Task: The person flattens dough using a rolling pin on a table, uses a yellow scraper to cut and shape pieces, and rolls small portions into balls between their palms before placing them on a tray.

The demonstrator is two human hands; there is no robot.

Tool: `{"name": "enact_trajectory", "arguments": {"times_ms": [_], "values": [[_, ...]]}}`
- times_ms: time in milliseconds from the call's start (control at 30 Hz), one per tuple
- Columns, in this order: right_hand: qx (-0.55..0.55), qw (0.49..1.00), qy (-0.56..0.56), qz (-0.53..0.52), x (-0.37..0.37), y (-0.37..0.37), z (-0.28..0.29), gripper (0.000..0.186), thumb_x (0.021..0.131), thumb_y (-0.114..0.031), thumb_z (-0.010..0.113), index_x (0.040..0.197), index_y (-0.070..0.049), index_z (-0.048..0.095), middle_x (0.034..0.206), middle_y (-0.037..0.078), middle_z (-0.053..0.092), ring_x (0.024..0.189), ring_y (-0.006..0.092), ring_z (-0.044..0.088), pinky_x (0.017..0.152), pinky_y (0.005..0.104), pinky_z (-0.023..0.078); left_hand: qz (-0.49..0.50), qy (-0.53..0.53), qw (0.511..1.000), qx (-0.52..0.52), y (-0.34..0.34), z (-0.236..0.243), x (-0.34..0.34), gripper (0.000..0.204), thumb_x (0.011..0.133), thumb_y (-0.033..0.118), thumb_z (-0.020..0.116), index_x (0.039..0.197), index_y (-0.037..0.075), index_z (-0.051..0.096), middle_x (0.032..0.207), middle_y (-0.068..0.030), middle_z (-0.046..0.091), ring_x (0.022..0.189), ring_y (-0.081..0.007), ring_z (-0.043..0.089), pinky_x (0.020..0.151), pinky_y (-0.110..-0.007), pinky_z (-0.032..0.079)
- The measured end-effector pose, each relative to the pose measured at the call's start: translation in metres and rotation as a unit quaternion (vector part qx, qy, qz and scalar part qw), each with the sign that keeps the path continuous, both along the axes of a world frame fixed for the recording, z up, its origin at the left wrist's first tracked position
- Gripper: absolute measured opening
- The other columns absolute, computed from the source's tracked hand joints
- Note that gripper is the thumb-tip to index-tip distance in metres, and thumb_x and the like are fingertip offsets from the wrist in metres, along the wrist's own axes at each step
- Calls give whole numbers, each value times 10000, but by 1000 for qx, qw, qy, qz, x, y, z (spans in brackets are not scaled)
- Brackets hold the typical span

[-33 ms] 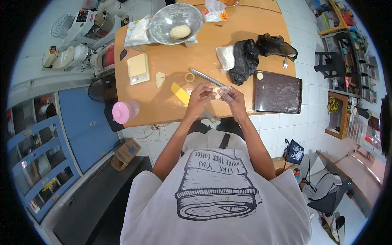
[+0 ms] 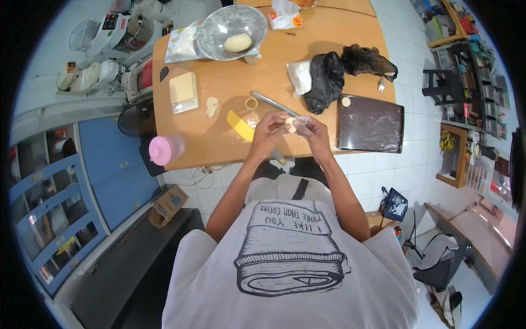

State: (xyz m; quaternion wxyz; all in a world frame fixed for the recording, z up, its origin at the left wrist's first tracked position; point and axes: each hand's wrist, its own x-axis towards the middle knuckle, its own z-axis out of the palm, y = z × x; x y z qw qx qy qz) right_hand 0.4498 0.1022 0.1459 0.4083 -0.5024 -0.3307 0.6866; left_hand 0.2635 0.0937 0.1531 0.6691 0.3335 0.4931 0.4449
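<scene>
My left hand (image 2: pixel 268 131) and my right hand (image 2: pixel 311 136), both dusted with flour, pinch a small pale piece of dough (image 2: pixel 291 125) between their fingertips over the table's near edge. Just behind them lie a steel rolling rod (image 2: pixel 267 101), a ring cutter (image 2: pixel 251 103) and a yellow scraper (image 2: pixel 238 125); a grey handle (image 2: pixel 279 158) shows below my hands. A flat dough scrap (image 2: pixel 212 107) lies further left. At the right, a dark floured baking tray (image 2: pixel 372 131) holds a small dough round (image 2: pixel 346 101) at its top left corner.
The wooden table (image 2: pixel 203 153) also bears a pink lidded container (image 2: pixel 160 151), a pale block (image 2: pixel 181 88) on a white scale, a steel bowl (image 2: pixel 219 24) with a dough ball, and white and black bags (image 2: pixel 323 82). Mixers (image 2: pixel 82 77) stand at the back left.
The table and its objects sit very slightly further left and up in the picture. My hands stay in nearly the same pinching pose around the dough piece.
</scene>
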Motion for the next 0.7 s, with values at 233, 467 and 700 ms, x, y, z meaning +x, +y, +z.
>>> {"name": "enact_trajectory", "arguments": {"times_ms": [233, 467, 700], "values": [[14, 1000, -14, 16, 87, 9, 1, 190, 977, -139, 749, 1101, 4, 731, 989, 35, 740, 847, 95, 659, 789, 265, 538, 22, 109, 994, 25, 2, 19, 91, 370, 929, -8, 741, 1283, 2, 632, 1073, -50, 679, 1020, -126, 662, 909, -276, 549], [13, 999, -31, 23, 143, 8, 8, 200, 969, -150, 761, 1085, 7, 725, 961, 27, 728, 863, 96, 659, 805, 265, 541, 32, 122, 992, -1, -4, 15, 153, 303, 962, 74, 744, 1239, -21, 668, 1123, -68, 708, 1000, -141, 674, 899, -275, 547], [5, 1000, -27, -8, 177, -1, -2, 177, 982, -153, 746, 1087, -12, 724, 962, 22, 725, 865, 90, 649, 799, 273, 541, 27, 107, 994, 8, 5, 8, 186, 263, 965, 56, 730, 1208, -32, 677, 1032, -71, 722, 949, -147, 689, 833, -285, 566]]}}
